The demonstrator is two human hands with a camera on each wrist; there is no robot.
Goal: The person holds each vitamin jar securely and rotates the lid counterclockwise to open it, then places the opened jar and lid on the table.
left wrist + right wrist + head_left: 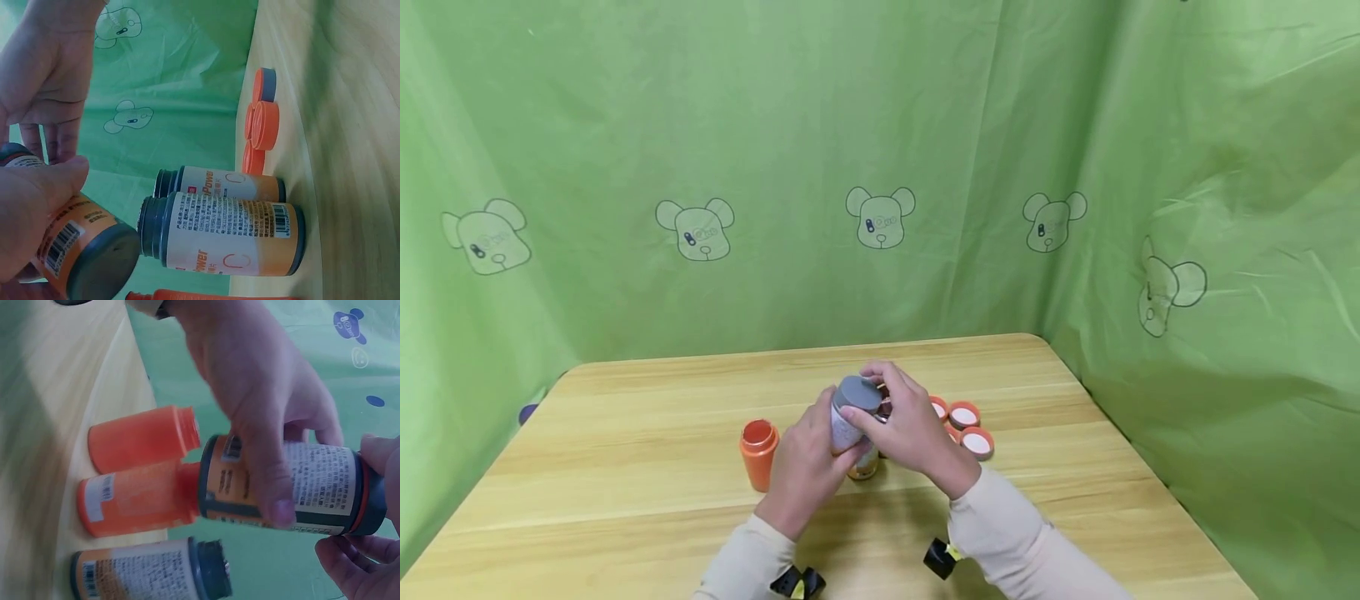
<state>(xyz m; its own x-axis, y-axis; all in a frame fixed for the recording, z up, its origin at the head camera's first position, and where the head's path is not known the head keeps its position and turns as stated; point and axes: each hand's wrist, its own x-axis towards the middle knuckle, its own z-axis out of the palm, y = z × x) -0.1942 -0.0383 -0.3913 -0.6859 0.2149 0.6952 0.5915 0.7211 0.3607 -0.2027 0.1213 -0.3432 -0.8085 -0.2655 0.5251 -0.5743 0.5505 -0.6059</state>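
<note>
My left hand (808,454) grips the body of a supplement bottle (322,478) with a white-and-orange label and dark base, held tilted above the table. Its grey screw cap (859,393) is on top, with a thin red-orange ring showing below it in the right wrist view. Fingers and thumb of my right hand (913,425) pinch the cap's edge from the other side. Beneath the held bottle, two similar capless bottles stand on the table, a nearer bottle (231,234) and a farther bottle (234,184).
An open orange bottle (758,457) stands left of my hands; the right wrist view shows it beside a second orange bottle (140,440). Several loose caps (977,442) with orange rims and white liners lie at the right. Green curtain (790,125) surrounds the wooden table (640,500).
</note>
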